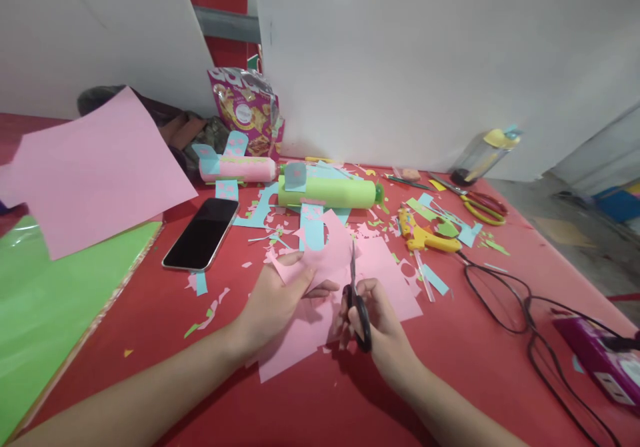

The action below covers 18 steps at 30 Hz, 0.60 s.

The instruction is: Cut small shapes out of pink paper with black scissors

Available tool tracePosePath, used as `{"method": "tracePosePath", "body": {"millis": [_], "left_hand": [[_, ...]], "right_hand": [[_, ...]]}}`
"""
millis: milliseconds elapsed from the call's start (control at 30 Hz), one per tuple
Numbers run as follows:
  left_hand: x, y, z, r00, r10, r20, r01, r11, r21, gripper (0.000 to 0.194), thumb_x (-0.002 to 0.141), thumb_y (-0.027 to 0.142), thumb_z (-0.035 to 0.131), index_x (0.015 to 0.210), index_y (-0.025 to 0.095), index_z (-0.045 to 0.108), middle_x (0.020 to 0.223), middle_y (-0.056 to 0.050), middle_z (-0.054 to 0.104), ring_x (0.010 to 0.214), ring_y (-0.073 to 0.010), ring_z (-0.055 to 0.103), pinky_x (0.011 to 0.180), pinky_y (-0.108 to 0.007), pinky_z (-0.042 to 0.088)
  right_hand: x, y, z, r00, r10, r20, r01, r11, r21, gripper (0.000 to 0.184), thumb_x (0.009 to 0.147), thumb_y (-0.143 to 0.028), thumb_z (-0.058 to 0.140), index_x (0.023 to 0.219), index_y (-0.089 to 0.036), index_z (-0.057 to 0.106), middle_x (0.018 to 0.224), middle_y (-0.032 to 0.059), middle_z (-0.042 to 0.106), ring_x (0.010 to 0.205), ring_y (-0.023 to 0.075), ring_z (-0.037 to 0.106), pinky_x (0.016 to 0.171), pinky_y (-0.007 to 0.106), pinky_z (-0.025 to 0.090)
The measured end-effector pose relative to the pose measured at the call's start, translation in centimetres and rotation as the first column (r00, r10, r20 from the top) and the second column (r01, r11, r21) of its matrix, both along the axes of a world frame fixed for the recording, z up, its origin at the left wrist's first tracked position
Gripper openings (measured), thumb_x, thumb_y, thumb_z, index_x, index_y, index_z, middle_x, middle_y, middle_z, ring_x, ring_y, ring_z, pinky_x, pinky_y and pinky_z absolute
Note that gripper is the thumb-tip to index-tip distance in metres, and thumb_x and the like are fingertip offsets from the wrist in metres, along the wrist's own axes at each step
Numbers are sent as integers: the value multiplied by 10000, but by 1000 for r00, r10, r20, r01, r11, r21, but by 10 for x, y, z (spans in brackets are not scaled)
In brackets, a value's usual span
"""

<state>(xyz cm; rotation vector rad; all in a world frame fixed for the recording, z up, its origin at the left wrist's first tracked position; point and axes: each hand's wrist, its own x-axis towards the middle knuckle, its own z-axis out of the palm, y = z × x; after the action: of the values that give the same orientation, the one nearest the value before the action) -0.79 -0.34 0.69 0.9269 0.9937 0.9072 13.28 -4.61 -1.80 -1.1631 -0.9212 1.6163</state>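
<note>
My left hand (280, 293) pinches a piece of pink paper (327, 250) with an irregular cut outline, thumb on top and fingers beneath. In my right hand (377, 320) is a pair of scissors (354, 290) with black handles, its blades pointing away from me at the paper's right edge. Whether the blades grip the paper is hard to tell. Below both hands lies a larger pink sheet (390, 273) on the red table (215, 373). Just beyond are a green paper-covered tube (330, 192) with blue fins and a smaller pink tube (240, 169), also finned.
A phone (201, 235) and a green sheet stack (60, 327) lie left, under a raised pink sheet (100, 173). To the right are a yellow glue gun (425, 237), its black cable (527, 313), red-and-yellow-handled scissors (483, 207), a bottle (485, 157) and a purple power strip (597, 360). Paper scraps surround the tubes.
</note>
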Motion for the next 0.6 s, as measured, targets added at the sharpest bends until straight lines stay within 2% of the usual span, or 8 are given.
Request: {"method": "tracePosePath", "body": {"millis": [167, 300, 467, 600], "left_hand": [[1, 1, 2, 996, -5, -94, 7, 1000, 22, 168, 761, 264, 528, 852, 123, 526, 680, -29, 644, 678, -165, 651, 575, -227, 531], [1, -1, 2, 997, -11, -75, 10, 1000, -8, 183, 762, 258, 523, 890, 128, 531, 740, -46, 668, 692, -166, 658, 621, -240, 546], [2, -3, 1, 998, -8, -66, 8, 1000, 1, 166, 757, 241, 519, 881, 132, 538, 836, -67, 669, 685, -166, 662, 645, -256, 557], [1, -3, 2, 994, -22, -103, 24, 1000, 14, 166, 766, 255, 506, 883, 141, 533, 750, -52, 678, 714, -187, 662, 615, -260, 560]], "right_hand": [[3, -1, -4, 999, 28, -33, -27, 999, 34, 311, 716, -393, 558, 763, -237, 293, 662, -76, 503, 478, 89, 566, 397, 196, 378], [4, -1, -2, 999, 20, -41, -19, 999, 30, 326, 712, -421, 561, 774, -233, 301, 697, -53, 519, 515, 92, 555, 439, 215, 387], [4, -1, -1, 998, 8, -59, -6, 999, 42, 339, 702, -451, 560, 778, -238, 308, 632, -62, 518, 540, 110, 549, 493, 243, 419], [4, -2, -3, 998, -3, -57, 5, 999, 46, 324, 706, -438, 561, 767, -236, 314, 666, -58, 511, 558, 105, 550, 503, 247, 427]]}}
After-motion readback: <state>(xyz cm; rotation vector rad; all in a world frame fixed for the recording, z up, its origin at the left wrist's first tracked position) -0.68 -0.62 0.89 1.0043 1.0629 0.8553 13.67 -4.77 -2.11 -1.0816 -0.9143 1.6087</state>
